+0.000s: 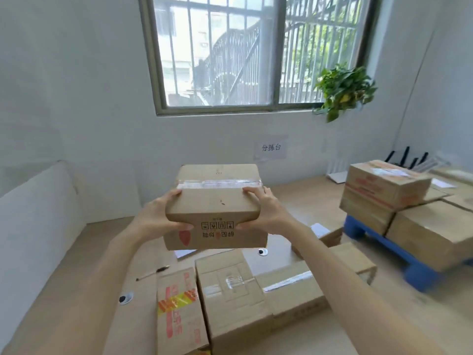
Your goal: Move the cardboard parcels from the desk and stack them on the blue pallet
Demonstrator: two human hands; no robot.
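1 held parcel (217, 201) up in 2 hands, above desk (97, 252).
L hand (156, 216) & R hand (266, 213) grip its sides, fingers curled over top; 3 desk parcels (230, 298) in a row below; blue pallet (355, 226) at right, min. 3 pallet parcels (384, 185).

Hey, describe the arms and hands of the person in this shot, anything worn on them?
The left forearm and right forearm are bare, with no sleeves in view. The left hand and right hand wear no gloves; no watch, bracelet or ring shows.

We are in a small parcel-sorting room: taped cardboard parcels (230, 290) crowd a desk (87, 242) and blue pallet (355, 228) beneath a wall sign (270, 147).
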